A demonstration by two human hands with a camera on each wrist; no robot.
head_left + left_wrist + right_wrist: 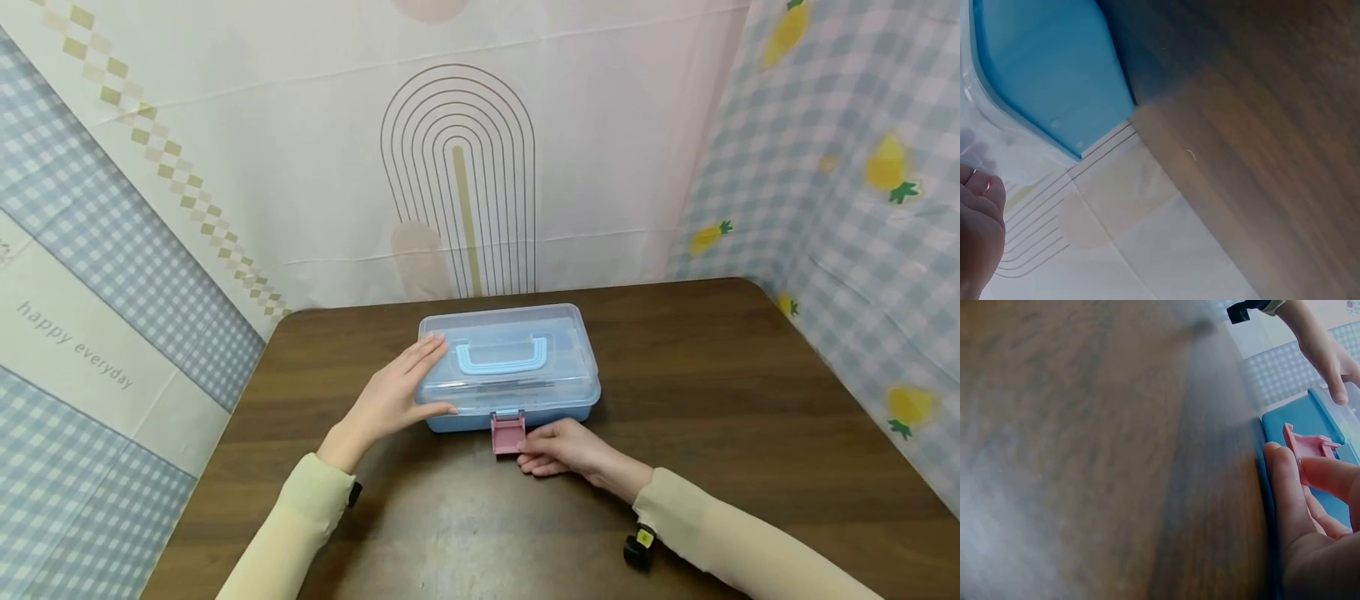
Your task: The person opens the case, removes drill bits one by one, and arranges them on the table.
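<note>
"What's happening nearest?"

"The right hand (562, 450), at five o'clock from the box (510, 387), is pinching the pink latch (508, 437); at nine, the left hand (396, 385) is resting on the clear lid (517, 323), fingers straight, gripping nothing."

"And how is the box sitting?"

"Toward the worktop's (720, 375) twelve o'clock, looking light, stiff and slick. The thin latch is probably needing gentle pinching; the blue handle (502, 367) is likely offering the surest hold."
</note>
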